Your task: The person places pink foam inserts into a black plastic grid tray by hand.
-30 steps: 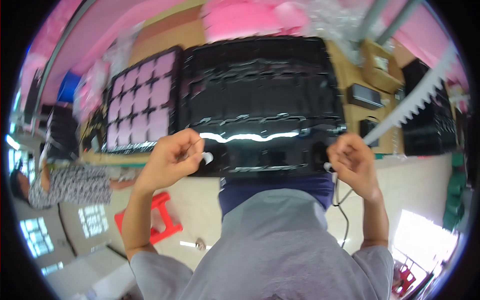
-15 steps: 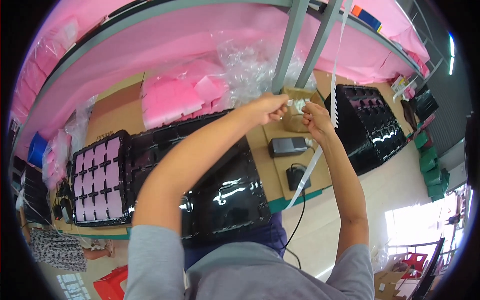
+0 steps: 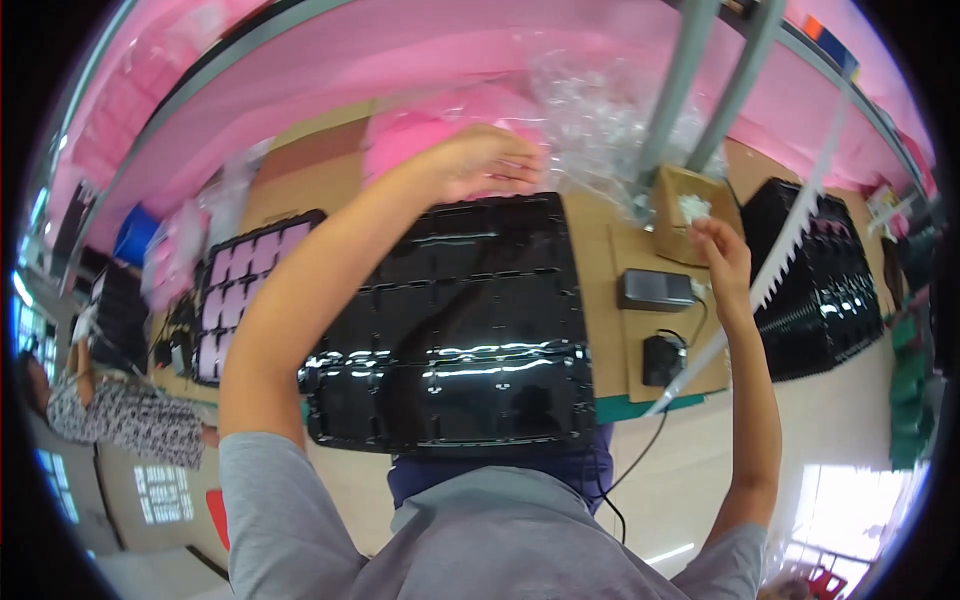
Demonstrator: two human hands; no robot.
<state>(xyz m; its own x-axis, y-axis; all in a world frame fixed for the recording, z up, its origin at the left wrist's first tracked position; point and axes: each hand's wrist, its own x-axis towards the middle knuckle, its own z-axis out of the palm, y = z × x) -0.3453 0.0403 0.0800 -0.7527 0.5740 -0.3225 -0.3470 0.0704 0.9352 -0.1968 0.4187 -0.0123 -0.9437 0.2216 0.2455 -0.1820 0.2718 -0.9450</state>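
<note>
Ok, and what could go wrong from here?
The right hand is close to the open brown cardboard box of small white pieces; a knock might spill them. The long white serrated strip slants past the right forearm, so an outward swing could catch it. The thin black cord hangs by the person's dark blue garment, so stepping away might snag it.

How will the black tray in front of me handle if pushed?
The black tray may feel slippery, given its glossy surface. Its moulded ridges suggest some stiffness, and lying broad and flat, it should slide rather than tip.
</note>
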